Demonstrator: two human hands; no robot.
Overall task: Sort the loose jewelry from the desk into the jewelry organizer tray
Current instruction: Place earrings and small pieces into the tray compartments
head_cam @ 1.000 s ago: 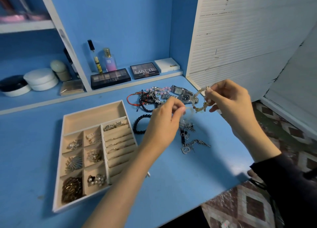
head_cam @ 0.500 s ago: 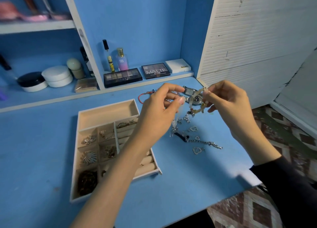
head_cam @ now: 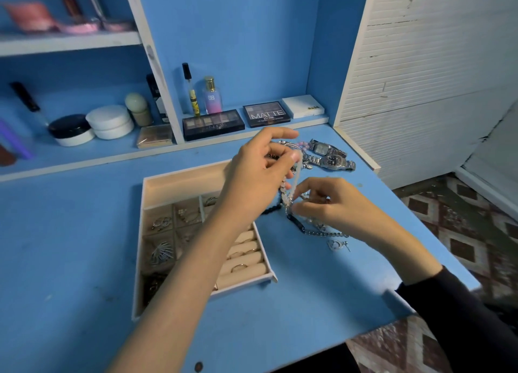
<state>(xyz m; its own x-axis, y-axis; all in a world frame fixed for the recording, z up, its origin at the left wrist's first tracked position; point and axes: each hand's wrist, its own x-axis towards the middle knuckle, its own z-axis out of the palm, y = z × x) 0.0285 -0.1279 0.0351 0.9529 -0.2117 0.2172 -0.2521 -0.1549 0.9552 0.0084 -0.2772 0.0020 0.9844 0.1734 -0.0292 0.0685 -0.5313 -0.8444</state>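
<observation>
The left hand [head_cam: 260,168] is pinching the top and the right hand [head_cam: 333,204] the lower end of a pale translucent beaded strand [head_cam: 295,179], its long axis running 12 to 6 o'clock above the blue desk [head_cam: 84,232] at 3 o'clock of the beige compartmented tray [head_cam: 179,176]; lifting slowly should be freeing it from the silver chains [head_cam: 325,234].

The blue tabletop [head_cam: 70,246] carries a pale organizer tray [head_cam: 182,176] left of centre. Two silver wristwatches [head_cam: 333,161] lie side by side near its far right corner. A silver chain [head_cam: 325,234] and a heart charm [head_cam: 336,245] lie right of the tray, with a black bead bracelet [head_cam: 270,210] just beside the tray
</observation>
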